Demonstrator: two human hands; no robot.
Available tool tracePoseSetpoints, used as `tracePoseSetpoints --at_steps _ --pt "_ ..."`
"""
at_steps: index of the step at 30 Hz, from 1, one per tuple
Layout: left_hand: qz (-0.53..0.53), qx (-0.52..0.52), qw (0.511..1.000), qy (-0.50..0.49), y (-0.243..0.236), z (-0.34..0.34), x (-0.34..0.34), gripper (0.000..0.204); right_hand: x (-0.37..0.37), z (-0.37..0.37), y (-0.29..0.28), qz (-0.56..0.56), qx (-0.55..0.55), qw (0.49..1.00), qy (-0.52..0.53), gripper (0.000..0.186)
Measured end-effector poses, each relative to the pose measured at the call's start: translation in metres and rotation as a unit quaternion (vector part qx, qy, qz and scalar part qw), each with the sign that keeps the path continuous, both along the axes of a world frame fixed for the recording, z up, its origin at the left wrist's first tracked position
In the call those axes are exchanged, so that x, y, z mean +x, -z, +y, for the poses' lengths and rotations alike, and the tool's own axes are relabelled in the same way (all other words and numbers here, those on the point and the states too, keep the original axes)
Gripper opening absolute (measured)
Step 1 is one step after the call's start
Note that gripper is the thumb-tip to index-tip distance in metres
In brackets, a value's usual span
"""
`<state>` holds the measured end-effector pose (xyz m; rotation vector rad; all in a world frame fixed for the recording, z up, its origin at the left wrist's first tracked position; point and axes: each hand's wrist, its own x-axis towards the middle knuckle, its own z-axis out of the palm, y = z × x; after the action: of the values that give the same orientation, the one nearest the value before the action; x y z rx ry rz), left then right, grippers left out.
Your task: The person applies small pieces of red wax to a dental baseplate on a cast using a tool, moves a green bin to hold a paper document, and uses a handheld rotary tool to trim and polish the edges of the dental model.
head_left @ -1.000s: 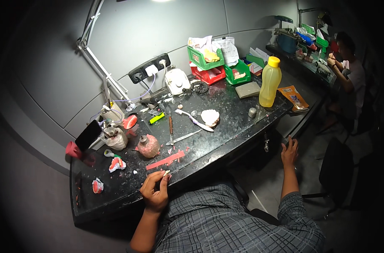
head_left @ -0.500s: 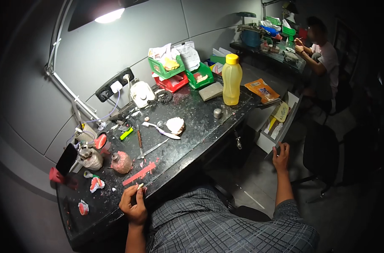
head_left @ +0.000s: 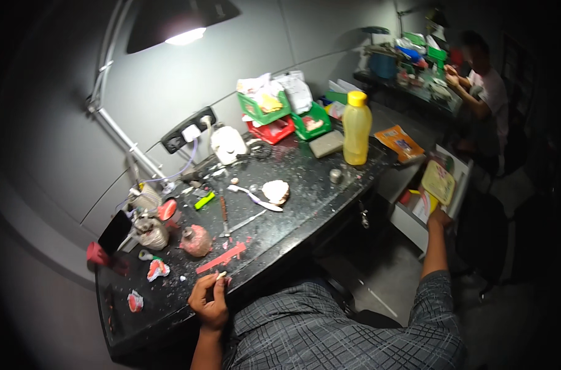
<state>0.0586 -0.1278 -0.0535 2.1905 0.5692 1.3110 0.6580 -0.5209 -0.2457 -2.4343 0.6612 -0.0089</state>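
Note:
My left hand (head_left: 211, 296) is at the bench's front edge, pinching a small pale piece (head_left: 221, 275) beside a pink wax strip (head_left: 214, 261). Near it lie a pink lumpy burner (head_left: 196, 240), a knife (head_left: 223, 216) and a dental model with pink base (head_left: 158, 269). My right hand (head_left: 438, 220) is at the front of an open drawer (head_left: 407, 227), beside a yellow item and a pale yellow lidded box (head_left: 438, 181); its fingers are blurred and partly hidden.
On the dark bench (head_left: 305, 185) stand a yellow bottle (head_left: 357, 132), stacked bins (head_left: 262, 105), a toothbrush (head_left: 255, 198) and a white cast (head_left: 276, 192). A lamp arm (head_left: 117, 129) is at left. A person (head_left: 487, 98) sits at another bench; a dark chair (head_left: 493, 234) is at right.
The drawer, little seen a second ago, stands open with its contents showing. My right hand has moved up and rightward to its front. My left hand still pinches the pale piece.

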Motion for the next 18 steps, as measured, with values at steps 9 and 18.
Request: tracePoseSetpoints --at_steps 9,18 --pt "-0.011 -0.013 1.000 -0.009 -0.005 -0.001 0.003 0.005 0.021 -0.041 0.013 0.006 -0.262 0.962 -0.079 0.028" --pt "-0.005 -0.010 0.999 -0.042 -0.017 -0.013 -0.004 0.006 -0.049 -0.089 -0.049 -0.062 -0.141 0.988 -0.030 0.047"
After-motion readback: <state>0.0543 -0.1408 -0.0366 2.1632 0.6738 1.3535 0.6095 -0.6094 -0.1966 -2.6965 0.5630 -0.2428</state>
